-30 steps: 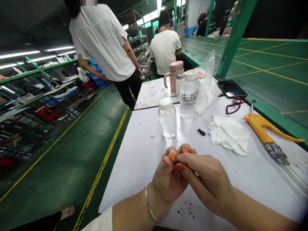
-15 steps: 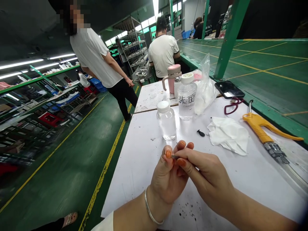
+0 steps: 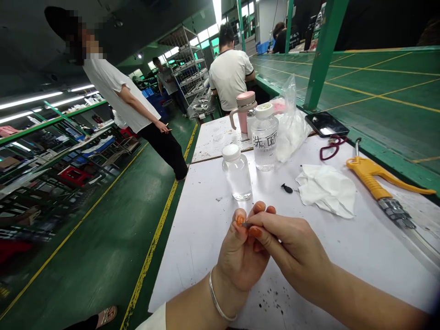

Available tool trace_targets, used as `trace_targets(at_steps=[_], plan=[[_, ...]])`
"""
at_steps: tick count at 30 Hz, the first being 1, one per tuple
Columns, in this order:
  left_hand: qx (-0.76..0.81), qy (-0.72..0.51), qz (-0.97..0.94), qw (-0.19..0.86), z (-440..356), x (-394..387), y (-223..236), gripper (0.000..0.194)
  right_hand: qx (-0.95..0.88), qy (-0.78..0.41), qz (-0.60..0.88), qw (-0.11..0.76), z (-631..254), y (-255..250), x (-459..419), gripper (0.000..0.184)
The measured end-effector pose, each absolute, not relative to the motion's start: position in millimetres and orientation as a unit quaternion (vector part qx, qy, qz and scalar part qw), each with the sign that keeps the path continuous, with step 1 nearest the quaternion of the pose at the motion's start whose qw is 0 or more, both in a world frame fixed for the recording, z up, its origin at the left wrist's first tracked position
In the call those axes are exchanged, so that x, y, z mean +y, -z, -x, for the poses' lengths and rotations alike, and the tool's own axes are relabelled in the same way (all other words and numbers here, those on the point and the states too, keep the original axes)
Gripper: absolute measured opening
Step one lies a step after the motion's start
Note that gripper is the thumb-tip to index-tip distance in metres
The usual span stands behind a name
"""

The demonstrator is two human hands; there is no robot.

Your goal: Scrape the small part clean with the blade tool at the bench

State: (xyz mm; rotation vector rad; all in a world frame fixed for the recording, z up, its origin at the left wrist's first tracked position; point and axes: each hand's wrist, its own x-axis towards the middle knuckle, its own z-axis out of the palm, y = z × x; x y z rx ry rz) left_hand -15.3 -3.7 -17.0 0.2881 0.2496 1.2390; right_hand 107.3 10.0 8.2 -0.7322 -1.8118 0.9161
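My left hand (image 3: 240,252) and my right hand (image 3: 292,252) meet above the white table (image 3: 206,229), fingers pinched together on a tiny dark part (image 3: 246,225) between the fingertips. The part is too small to name. A silver bangle (image 3: 216,300) circles my left wrist. Just beyond my hands stands a small clear bottle (image 3: 237,173) with a white cap. A small black piece (image 3: 287,188) lies on the table behind my right hand.
A taller labelled bottle (image 3: 264,137), a pink cup (image 3: 244,111), a plastic bag (image 3: 292,123), a white cloth (image 3: 326,190), a phone (image 3: 326,124), red scissors (image 3: 330,147) and a yellow air gun (image 3: 381,183) sit further back. A person (image 3: 127,101) stands in the aisle at left; another (image 3: 230,75) sits ahead.
My hands stay pinched on the small part and have barely shifted. The standing person at left has walked further away down the aisle.
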Motion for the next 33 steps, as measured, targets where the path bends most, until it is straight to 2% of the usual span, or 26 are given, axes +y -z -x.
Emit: trace_targets(at_steps=[11,25,33], plan=[[0.110,-0.581,-0.120,0.798,14.4,-3.6,15.6,0.011,-0.744,-0.367,0.293,0.475,-107.6,-11.0,11.6,0.025],[0.107,-0.579,-0.127,0.798,14.5,-3.5,19.7,0.012,-0.769,-0.284,0.271,0.504,-106.9,-7.7,12.9,0.019],[0.093,-0.577,-0.128,0.801,15.2,-2.1,22.3,0.012,-0.781,-0.249,0.268,0.506,-106.8,-6.6,12.4,0.023]])
